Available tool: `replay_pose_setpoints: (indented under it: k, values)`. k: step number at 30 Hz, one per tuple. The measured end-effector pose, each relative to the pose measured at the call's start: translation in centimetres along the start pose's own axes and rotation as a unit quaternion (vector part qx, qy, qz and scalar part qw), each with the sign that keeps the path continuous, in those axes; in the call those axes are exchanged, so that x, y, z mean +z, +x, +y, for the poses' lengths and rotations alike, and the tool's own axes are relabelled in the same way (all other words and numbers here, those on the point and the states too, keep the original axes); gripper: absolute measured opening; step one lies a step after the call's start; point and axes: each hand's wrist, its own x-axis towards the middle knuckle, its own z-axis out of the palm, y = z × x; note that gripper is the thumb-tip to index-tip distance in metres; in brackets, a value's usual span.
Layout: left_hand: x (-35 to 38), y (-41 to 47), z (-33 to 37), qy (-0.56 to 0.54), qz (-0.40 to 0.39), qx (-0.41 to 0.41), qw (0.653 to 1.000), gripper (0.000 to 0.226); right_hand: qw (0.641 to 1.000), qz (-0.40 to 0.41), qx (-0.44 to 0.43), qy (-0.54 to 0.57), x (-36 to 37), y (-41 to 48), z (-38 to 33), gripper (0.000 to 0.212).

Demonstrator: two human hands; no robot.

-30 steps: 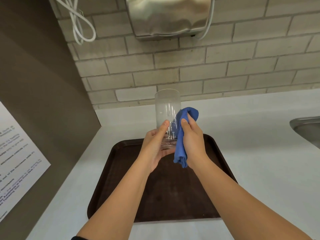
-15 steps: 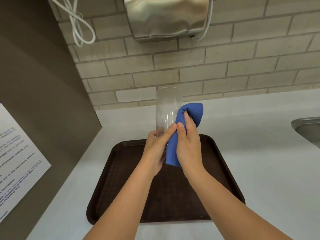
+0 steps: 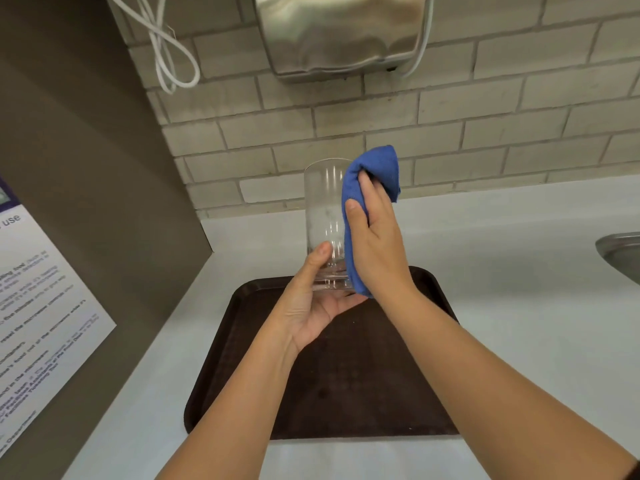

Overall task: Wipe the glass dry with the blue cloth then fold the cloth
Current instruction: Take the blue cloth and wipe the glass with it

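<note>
Head view looks forward-down, close above tray (image 3: 242, 341); counter (image 3: 519, 306) perhaps waist-high.

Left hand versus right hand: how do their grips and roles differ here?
The left hand cups the glass at its base, palm up; the right hand presses the blue cloth against the glass's side. The left touches bare glass; the right touches only cloth. Both are raised above the brown tray.

Clear glass (image 3: 325, 216), soft blue cloth (image 3: 375, 171)

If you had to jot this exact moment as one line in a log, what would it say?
step: wiping glass | left hand: holds glass base, upright above tray | right hand: presses blue cloth on glass side | fold: not yet
</note>
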Motion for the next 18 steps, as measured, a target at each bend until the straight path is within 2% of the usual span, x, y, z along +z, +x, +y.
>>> replay_pose_setpoints:
  k: [3,7,12,15,18]
  values:
    - [-0.2,0.0,0.2,-0.034,-0.011,-0.013,0.999,0.083,0.996,-0.017,0.06,0.068,-0.2,1.0,-0.1,0.047]
    - [-0.6,0.0,0.3,-0.021,-0.028,-0.035,0.999,0.066,0.95,-0.009,0.194,0.243,-0.6,1.7,0.6,0.041]
    - [-0.2,0.0,-0.3,0.049,0.032,-0.059,0.997,0.054,0.929,0.027,0.255,0.268,-0.8,0.8,2.8,0.046]
    - [0.5,0.0,-0.3,0.118,0.087,-0.039,0.988,0.066,0.901,0.07,0.313,0.292,-1.1,0.4,4.0,0.046]
    - [1.1,-0.3,0.1,0.216,0.141,-0.009,0.966,0.07,0.884,0.107,0.348,0.292,-0.9,0.0,4.7,0.047]
